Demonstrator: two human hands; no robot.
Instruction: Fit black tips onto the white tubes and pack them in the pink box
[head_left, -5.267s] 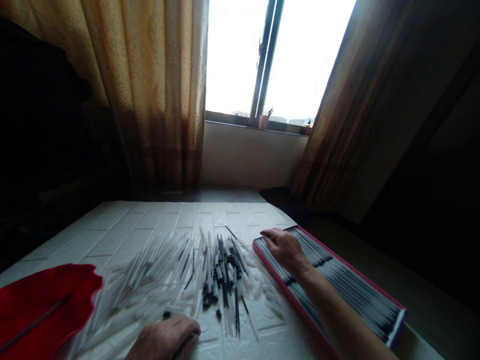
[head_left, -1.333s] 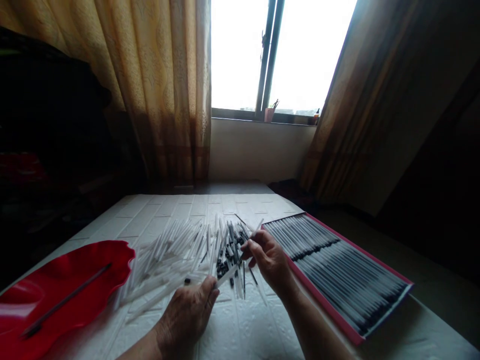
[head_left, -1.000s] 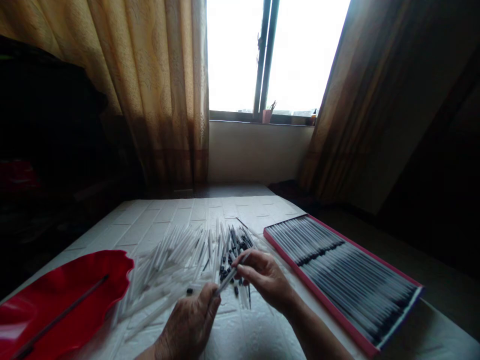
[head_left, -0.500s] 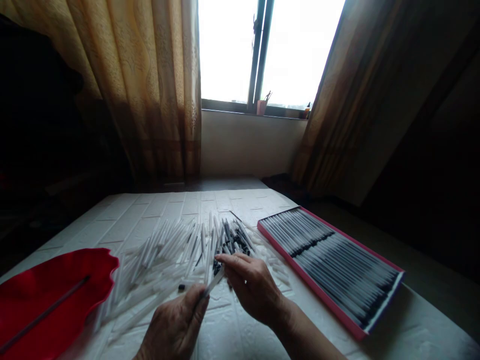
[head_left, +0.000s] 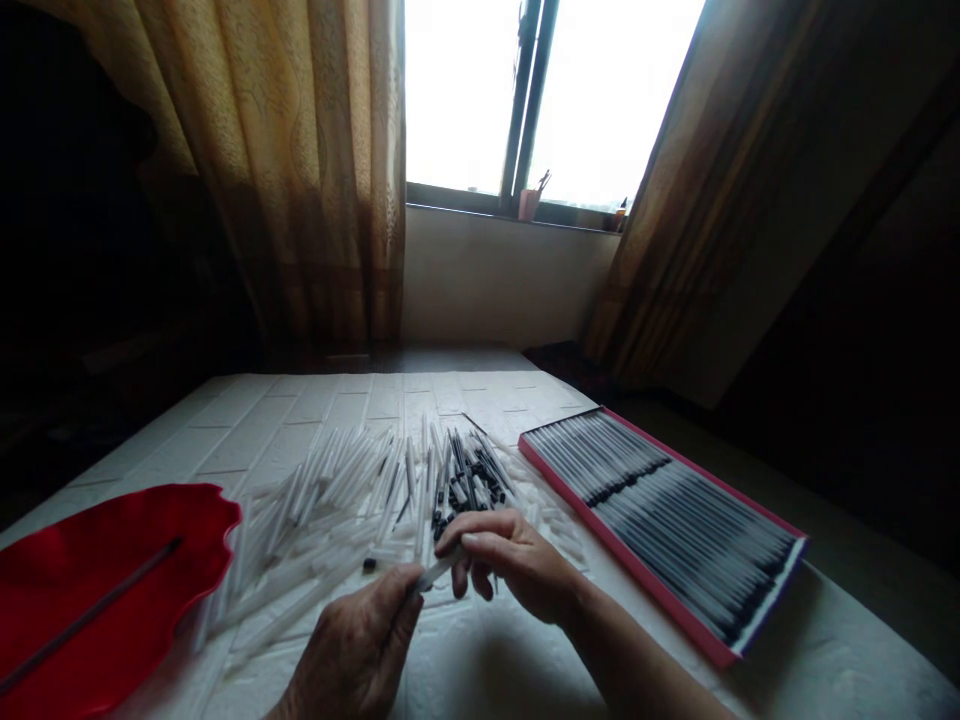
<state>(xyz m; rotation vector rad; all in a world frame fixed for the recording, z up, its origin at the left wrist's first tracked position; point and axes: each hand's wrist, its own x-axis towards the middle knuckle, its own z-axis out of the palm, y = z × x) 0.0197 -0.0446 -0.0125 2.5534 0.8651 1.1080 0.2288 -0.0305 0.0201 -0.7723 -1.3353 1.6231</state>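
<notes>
My left hand (head_left: pixel 360 635) is closed around one end of a pale translucent pen (head_left: pixel 438 574) low over the table. At the pen's other end my right hand (head_left: pixel 517 562) pinches with thumb and forefinger; its remaining fingers are curled. Whether a cap sits inside that pinch is hidden. Just beyond both hands lies a heap of clear pen barrels and caps (head_left: pixel 300 550). Dark thin refills and small black pieces (head_left: pixel 465 480) are bunched behind my right hand. One small black piece (head_left: pixel 369 565) rests near my left thumb.
On the right stands a shallow pink-edged box (head_left: pixel 637 572) with two rows of pens (head_left: pixel 697 530). A red scalloped dish (head_left: pixel 206 550) at the left holds a single dark, thin stick (head_left: pixel 97 612). A white brick-patterned cover (head_left: pixel 247 420) lies over the table, before a curtained window.
My right hand has lowered its fingers and curled them around the pen's far end. The left hand keeps its grip, almost unmoved. The view has shifted slightly.
</notes>
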